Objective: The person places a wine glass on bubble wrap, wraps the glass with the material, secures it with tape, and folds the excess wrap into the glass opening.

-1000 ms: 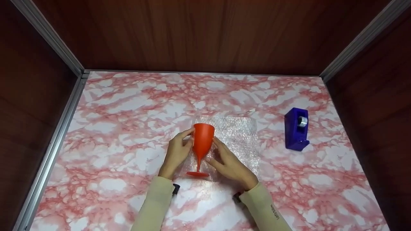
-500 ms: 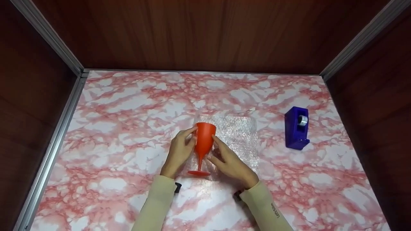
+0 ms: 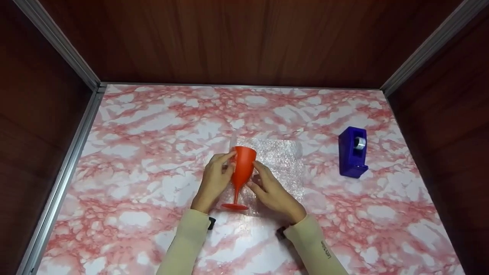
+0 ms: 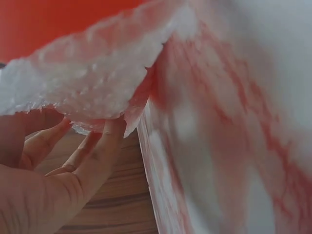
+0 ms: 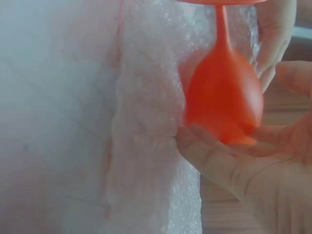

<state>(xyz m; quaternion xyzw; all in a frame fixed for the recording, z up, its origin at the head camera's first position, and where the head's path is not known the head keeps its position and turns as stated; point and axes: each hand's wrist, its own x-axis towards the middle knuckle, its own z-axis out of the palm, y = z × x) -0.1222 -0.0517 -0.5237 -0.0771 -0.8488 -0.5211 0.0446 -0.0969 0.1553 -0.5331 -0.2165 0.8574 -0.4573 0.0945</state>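
Note:
An orange plastic goblet (image 3: pixel 243 166) lies on a sheet of clear bubble wrap (image 3: pixel 284 164), its rim away from me and its foot toward me. My left hand (image 3: pixel 213 182) is at the left of the bowl; in the left wrist view its fingers pinch a raised edge of the bubble wrap (image 4: pixel 92 78) beside the orange bowl. From the right, my right hand (image 3: pixel 277 195) holds the bowl, index fingertip near its side and thumb lower down. The right wrist view shows the goblet (image 5: pixel 226 92) between fingers and thumb, with wrap alongside it.
A purple tape dispenser (image 3: pixel 351 152) with a roll of clear tape stands on the right. The pink marbled tabletop (image 3: pixel 153 133) is bordered by dark wooden panels (image 3: pixel 244 42) with metal rails at the corners.
The goblet shifts slightly right, then back left and tilts a little. My left hand has moved slightly right, closer against the bowl. The dispenser stays in place.

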